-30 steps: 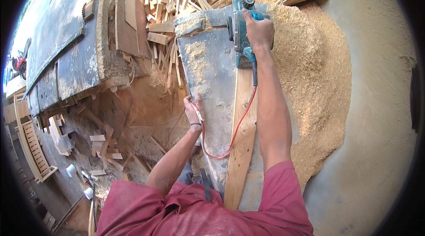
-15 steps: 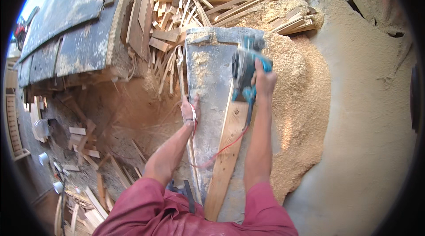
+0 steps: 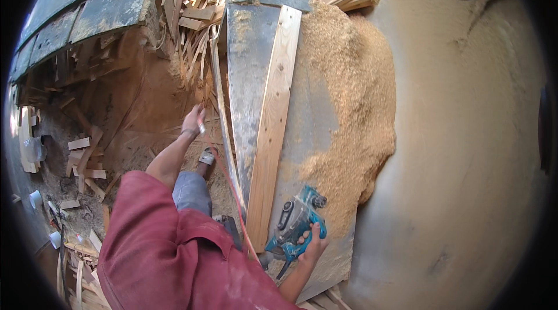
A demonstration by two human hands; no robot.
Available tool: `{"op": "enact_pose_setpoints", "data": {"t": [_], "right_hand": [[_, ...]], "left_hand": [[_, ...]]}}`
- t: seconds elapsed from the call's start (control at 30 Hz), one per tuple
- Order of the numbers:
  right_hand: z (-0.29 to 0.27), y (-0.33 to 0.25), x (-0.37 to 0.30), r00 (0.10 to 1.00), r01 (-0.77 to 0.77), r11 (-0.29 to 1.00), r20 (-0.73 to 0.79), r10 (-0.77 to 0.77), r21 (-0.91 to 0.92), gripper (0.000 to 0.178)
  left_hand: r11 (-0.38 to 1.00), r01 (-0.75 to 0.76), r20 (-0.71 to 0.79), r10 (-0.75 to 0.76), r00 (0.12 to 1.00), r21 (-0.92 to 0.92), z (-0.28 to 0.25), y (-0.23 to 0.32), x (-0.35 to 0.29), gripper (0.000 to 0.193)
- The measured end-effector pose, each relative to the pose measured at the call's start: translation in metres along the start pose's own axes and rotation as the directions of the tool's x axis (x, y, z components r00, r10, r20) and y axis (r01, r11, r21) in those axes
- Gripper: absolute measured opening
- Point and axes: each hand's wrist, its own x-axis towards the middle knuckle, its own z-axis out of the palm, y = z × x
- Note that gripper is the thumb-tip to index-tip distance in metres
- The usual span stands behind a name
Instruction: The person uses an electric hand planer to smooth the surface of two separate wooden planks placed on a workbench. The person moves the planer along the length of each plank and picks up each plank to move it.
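1. The left hand [image 3: 193, 119] hung spread, away from the bench [image 3: 247, 71], holding nothing.
2. A long pale plank [image 3: 273, 118] lay lengthwise on the bench.
3. The right hand [image 3: 313, 246] was closed around the handle of a teal power planer [image 3: 295, 224], just beside the plank's near end.
4. Sawdust [image 3: 354, 106] was heaped at the right.

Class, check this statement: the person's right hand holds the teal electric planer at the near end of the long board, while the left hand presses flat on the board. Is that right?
Not quite. In the head view the left hand is off the board, raised over the scrap-strewn ground beside the bench. The right hand does hold the teal electric planer at the near end.
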Motion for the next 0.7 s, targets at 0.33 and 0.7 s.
{"op": "enact_pose_setpoints", "data": {"t": [0.33,0.7], "right_hand": [[-0.195,0.159,-0.081,0.978,-0.06,0.992,-0.194,0.08,0.109,0.031],[-0.273,0.229,-0.125,0.977,-0.07,0.978,-0.183,0.107,0.199,0.03]], "left_hand": [[0.915,-0.214,0.248,0.132,0.96,0.343,0.018,-0.059,-0.291,0.064],[0.946,-0.011,0.153,-0.041,0.987,0.324,0.162,0.13,-0.456,0.116]]}}
